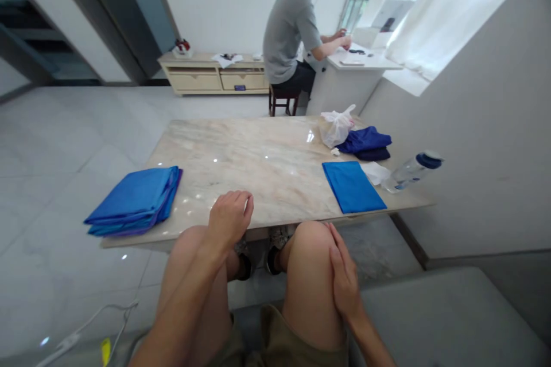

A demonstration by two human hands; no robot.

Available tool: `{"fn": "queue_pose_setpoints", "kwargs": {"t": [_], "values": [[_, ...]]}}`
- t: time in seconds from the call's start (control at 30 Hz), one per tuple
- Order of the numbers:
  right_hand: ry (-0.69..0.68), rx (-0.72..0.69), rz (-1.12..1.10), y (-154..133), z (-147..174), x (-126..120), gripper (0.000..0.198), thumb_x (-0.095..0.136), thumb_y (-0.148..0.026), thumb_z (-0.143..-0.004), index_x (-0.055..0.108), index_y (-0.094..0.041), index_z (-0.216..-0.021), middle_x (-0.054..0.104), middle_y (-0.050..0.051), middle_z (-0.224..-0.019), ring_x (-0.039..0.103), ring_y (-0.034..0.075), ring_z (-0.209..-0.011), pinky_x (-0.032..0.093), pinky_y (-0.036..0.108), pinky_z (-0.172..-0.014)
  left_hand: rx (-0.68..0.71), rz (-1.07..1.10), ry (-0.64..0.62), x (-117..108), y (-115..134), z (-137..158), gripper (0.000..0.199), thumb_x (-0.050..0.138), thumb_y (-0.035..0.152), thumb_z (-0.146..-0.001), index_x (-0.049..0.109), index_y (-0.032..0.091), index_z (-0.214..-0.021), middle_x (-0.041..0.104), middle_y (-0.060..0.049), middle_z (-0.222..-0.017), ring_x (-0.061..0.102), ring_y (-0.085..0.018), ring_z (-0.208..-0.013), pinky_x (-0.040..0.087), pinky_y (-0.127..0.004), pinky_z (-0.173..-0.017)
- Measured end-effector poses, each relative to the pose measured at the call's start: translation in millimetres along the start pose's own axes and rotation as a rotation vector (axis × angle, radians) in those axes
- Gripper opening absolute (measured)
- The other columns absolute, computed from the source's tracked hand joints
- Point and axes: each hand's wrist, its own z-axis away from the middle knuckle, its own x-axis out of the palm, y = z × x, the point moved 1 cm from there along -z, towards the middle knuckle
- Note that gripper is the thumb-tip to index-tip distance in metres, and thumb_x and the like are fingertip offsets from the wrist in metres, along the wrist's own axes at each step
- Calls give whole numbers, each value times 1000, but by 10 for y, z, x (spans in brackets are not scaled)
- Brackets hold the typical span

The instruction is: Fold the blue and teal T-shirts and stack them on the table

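My left hand [231, 215] is held over the near edge of the marble table, above my left knee. Its fingers are loosely curled, and I see nothing in them. Flat against the outer side of my right knee lies my right hand [344, 272], fingers stretched out, holding nothing. A stack of folded blue and purple cloths [135, 198] sits at the table's left end. On the right, near the front edge, is a single flat folded blue cloth [353, 187].
The marble table [241, 166] also bears a white plastic bag [336, 128], dark blue fabric [365, 140], white paper [375, 173] and a clear bottle [411, 172]. Beyond it, a person [288, 26] sits at a white desk [357, 60]. A white cable [99, 321] lies at lower left.
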Motion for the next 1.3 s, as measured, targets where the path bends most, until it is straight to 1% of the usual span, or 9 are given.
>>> {"fn": "queue_pose_setpoints", "kwargs": {"t": [0.13,0.3,0.4,0.47,0.67,0.87,1.03,1.13,1.3], "values": [[-3,-120,179,131,541,68,84,52,-63,-110,32,-22,-180,41,16,-180,41,38,-166,40,64,-132,-9,-63,135,117,40,935,30,51,17,-107,80,19,-110,83,-14,-115,75,-32,-111,53,-49,-108],[6,-127,152,135,551,166,93,58,-71,-103,35,-19,-177,45,20,-177,46,39,-162,39,62,-132,-80,-22,318,106,22,1637,39,49,14,-105,75,19,-134,76,-14,-145,66,-31,-141,39,-54,-130],[7,-107,120,63,434,174,99,60,-76,-99,40,-17,-175,48,22,-175,50,39,-159,40,58,-132,-239,-24,388,50,-136,1782,45,51,23,-107,68,16,-148,66,-18,-160,58,-33,-152,40,-54,-132],[16,-116,117,18,393,171,100,60,-78,-98,42,-16,-174,49,22,-174,51,39,-158,40,58,-131,-305,-34,371,8,-236,1830,52,52,30,-108,61,15,-157,57,-19,-169,51,-36,-157,43,-54,-130],[24,-163,163,-59,401,207,103,55,-82,-99,42,-11,-173,50,27,-172,51,40,-158,39,57,-131,-283,-80,276,5,-300,2142,69,52,36,-108,45,13,-172,34,-22,-183,35,-45,-167,40,-63,-131],[39,-186,199,-94,391,270,101,53,-82,-99,44,-12,-171,52,27,-169,53,41,-155,41,58,-130,-313,-78,317,141,-246,2591,70,54,34,-107,44,18,-174,36,-18,-183,36,-43,-167,42,-60,-131],[30,-254,248,-96,547,312,103,51,-82,-101,38,-11,-174,51,28,-169,51,43,-156,40,64,-130,-267,-75,370,51,-169,2774,70,61,31,-105,46,23,-173,36,-15,-184,33,-43,-169,40,-60,-133],[38,-393,364,-108,792,374,104,54,-79,-103,28,-12,-179,41,29,-175,43,47,-161,40,69,-128,-267,-30,388,8,-141,2841,79,65,33,-105,35,27,-178,33,-14,-185,32,-41,-170,44,-60,-131],[16,-521,505,-253,1028,593,99,58,-67,-105,17,-20,-183,33,25,-180,44,50,-159,44,74,-123,-424,75,405,69,-292,2802,98,69,47,-102,16,28,-182,39,-22,-180,54,-42,-157,58,-58,-118]]}}
